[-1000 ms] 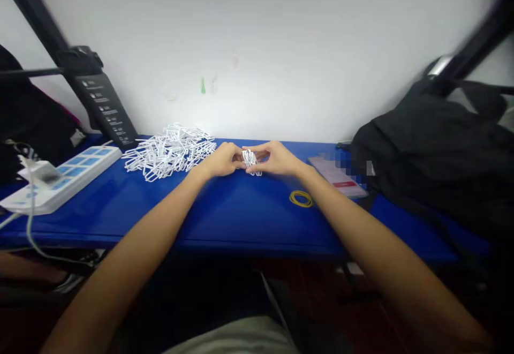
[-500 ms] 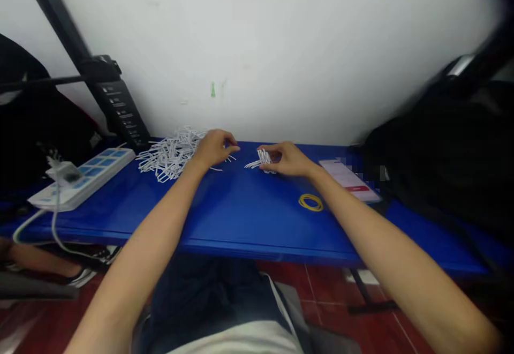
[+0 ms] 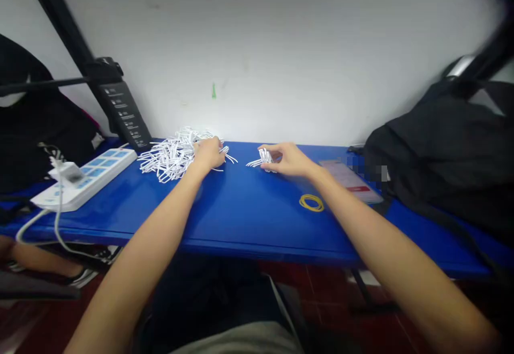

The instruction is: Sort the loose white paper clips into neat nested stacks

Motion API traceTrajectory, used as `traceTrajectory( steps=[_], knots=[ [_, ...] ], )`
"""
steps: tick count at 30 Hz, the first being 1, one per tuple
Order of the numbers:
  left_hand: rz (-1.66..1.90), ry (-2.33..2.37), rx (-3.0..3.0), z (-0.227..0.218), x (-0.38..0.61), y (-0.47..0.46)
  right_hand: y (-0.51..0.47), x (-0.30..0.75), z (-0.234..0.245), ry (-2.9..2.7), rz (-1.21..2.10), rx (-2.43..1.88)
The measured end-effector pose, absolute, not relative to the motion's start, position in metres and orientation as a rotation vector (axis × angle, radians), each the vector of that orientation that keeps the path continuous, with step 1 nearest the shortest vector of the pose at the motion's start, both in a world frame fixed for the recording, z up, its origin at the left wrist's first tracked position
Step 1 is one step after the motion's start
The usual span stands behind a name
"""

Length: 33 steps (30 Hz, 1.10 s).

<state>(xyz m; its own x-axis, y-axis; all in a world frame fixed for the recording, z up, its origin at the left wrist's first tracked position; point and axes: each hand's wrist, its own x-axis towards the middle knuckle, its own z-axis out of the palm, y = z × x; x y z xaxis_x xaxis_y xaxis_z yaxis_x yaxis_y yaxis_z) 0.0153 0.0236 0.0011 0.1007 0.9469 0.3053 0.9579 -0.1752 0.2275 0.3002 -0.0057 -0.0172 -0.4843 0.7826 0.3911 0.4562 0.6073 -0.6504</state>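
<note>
Pinching small white wire clips (image 3: 264,159) in a closed grip, right hand (image 3: 287,160) sits near the big pile (image 3: 172,156); left hand (image 3: 208,156) touches it, grip unclear.

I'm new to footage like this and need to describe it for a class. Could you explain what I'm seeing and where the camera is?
There's no machine here, just a person's two bare hands. The single view comes from a camera worn on their head, looking forward and down, so their arms enter from the bottom. The left hand is at the edge of a heap of white wire clips, with a few clips sticking out past its fingers. The right hand grips a small bunch of clips. The blue table also holds a power strip and yellow rubber bands.
</note>
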Motion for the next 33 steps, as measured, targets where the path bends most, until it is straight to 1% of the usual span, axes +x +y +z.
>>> traceTrajectory(
  steps=[7, 13, 17, 19, 23, 25, 27, 30, 33],
  knots=[
    [-0.538, -1.785, -2.401, 0.001, 0.023, 0.018, 0.004, 0.312, -0.023, -2.185, 0.53, -0.994],
    [-0.577, -1.742, -2.419, 0.002, 0.03, 0.015, 0.005, 0.317, -0.024, -2.161, 0.589, -0.982],
    [-0.621, -1.701, -2.428, 0.006, 0.03, 0.015, 0.006, 0.318, -0.025, -2.177, 0.539, -0.995],
    [-0.726, -1.66, -2.43, 0.007, 0.029, 0.017, 0.006, 0.318, -0.025, -2.178, 0.523, -1.001],
    [-1.13, -1.552, -2.601, 0.011, 0.028, 0.021, 0.007, 0.32, -0.023, -2.182, 0.543, -0.98],
    [-1.193, -1.454, -2.798, 0.012, 0.031, 0.019, 0.007, 0.322, -0.022, -2.187, 0.541, -0.982],
    [-1.09, -1.3, -3.048, 0.012, 0.036, 0.016, 0.008, 0.326, -0.021, -2.179, 0.508, -1.008],
    [-0.808, -1.069, -3.345, 0.009, 0.044, 0.01, 0.01, 0.332, -0.021, -2.133, 0.441, -1.064],
    [-0.678, -0.935, -3.365, 0.004, 0.05, 0.008, 0.012, 0.337, -0.021, -2.105, 0.461, -1.084]
  ],
)
